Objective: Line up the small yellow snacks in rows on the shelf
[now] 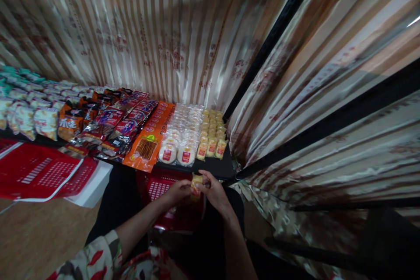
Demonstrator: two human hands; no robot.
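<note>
Both my hands meet low in the middle of the view, just in front of a black shelf. My left hand and my right hand are closed together on one small yellow snack packet. The packet matches the rows of small yellow packets lying on the shelf's right end, directly above my hands. Beside those lie round white cakes in clear wrap.
Orange packets, dark red-and-blue packets and pale bags fill the shelf leftward. A red basket sits under my hands; other red baskets lie left. Striped shiny curtains close the back and right.
</note>
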